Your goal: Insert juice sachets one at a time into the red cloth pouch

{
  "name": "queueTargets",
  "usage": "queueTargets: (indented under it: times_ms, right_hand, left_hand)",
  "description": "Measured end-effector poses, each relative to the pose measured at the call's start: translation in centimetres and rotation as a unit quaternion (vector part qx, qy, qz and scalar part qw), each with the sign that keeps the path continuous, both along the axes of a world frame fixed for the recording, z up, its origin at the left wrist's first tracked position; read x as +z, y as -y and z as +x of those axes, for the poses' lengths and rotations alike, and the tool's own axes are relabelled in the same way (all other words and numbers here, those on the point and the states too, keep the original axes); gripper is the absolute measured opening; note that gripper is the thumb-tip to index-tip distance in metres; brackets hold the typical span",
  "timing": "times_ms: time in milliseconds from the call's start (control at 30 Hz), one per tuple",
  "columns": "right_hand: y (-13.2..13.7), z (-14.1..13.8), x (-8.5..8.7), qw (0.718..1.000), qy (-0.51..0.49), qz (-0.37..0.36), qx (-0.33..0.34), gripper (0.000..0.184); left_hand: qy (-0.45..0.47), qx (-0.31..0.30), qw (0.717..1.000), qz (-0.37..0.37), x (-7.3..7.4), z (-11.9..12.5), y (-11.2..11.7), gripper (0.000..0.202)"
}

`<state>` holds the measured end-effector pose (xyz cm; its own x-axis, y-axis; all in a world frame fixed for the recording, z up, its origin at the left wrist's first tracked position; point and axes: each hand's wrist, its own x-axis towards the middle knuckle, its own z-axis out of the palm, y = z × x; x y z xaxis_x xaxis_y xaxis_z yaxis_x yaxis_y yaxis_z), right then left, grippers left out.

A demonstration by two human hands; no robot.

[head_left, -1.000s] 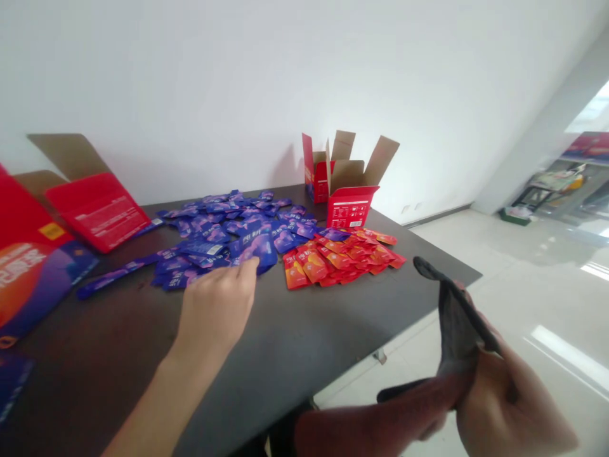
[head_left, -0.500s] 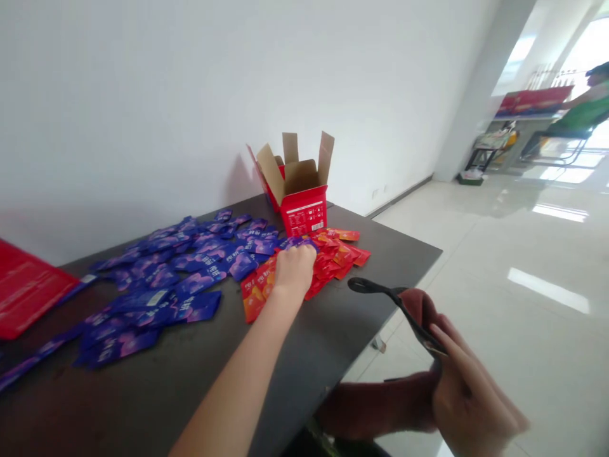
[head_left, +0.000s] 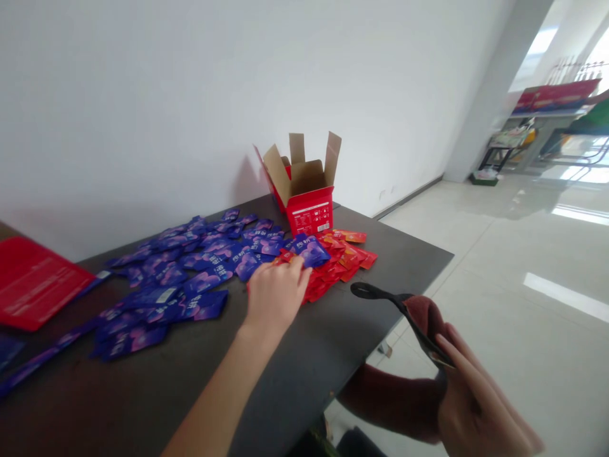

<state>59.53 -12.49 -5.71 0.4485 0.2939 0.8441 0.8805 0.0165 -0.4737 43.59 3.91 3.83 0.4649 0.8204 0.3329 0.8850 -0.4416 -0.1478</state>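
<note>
My left hand (head_left: 276,293) reaches over the dark table (head_left: 304,355) and holds a bunch of blue and red sachets (head_left: 311,251) just above the red sachet pile (head_left: 345,260). A wide spread of blue sachets (head_left: 181,273) lies to its left. My right hand (head_left: 476,400) is off the table's right edge, its fingers closed on the rim of a dark red fabric pouch (head_left: 409,374) with a black lining, held open.
An open red carton (head_left: 307,193) with raised flaps stands at the back by the white wall. A flat red box (head_left: 38,289) lies at the far left. Tiled floor stretches to the right, with tables and a person in green far off.
My left hand went from the blue sachets across to the red pile, closed on sachets there and has drawn back a little with them. The view swung right.
</note>
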Motion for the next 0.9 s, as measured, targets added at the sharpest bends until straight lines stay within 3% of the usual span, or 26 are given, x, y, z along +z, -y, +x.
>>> queueTargets:
  times_ms: [100, 200, 300, 367, 467, 567, 667, 767, 900]
  right_hand:
    - [0.7, -2.4, 0.4, 0.998, -0.013, -0.022, 0.066, 0.038]
    - [1.0, -5.5, 0.1, 0.982, 0.004, -0.063, 0.179, 0.032]
    - [0.3, -8.4, -0.1, 0.965, -0.022, -0.061, 0.254, 0.036]
    - [-0.5, -9.8, 0.3, 0.965, -0.042, -0.037, 0.258, 0.039]
    - [-1.3, -10.7, 1.3, 0.973, -0.043, 0.0, 0.226, 0.038]
    - [-1.2, -10.4, 1.8, 0.981, -0.02, -0.007, 0.193, 0.034]
    - [-0.6, -9.5, 1.5, 0.984, -0.018, -0.029, 0.176, 0.031]
    - [-0.4, -8.9, 1.3, 0.984, -0.021, -0.039, 0.171, 0.03]
    - [-1.0, -8.9, 1.8, 0.986, -0.021, -0.021, 0.167, 0.032]
  left_hand:
    - [0.039, 0.095, 0.995, 0.007, 0.0, -7.0, 2.4, 0.032]
    - [0.013, 0.232, 0.969, -0.081, -1.2, -14.1, 4.4, 0.036]
    - [-0.034, 0.257, 0.958, -0.121, -3.2, -17.7, 4.8, 0.043]
    - [-0.045, 0.244, 0.962, -0.114, -4.5, -17.8, 3.8, 0.043]
    - [-0.047, 0.239, 0.965, -0.094, -5.9, -15.9, 0.6, 0.042]
    - [-0.056, 0.242, 0.964, -0.093, -6.3, -13.7, -3.0, 0.041]
    - [-0.071, 0.242, 0.961, -0.115, -6.3, -12.5, -5.1, 0.033]
    - [-0.084, 0.222, 0.964, -0.121, -6.1, -12.4, -4.8, 0.025]
    - [-0.094, 0.192, 0.971, -0.104, -6.0, -13.3, -1.3, 0.026]
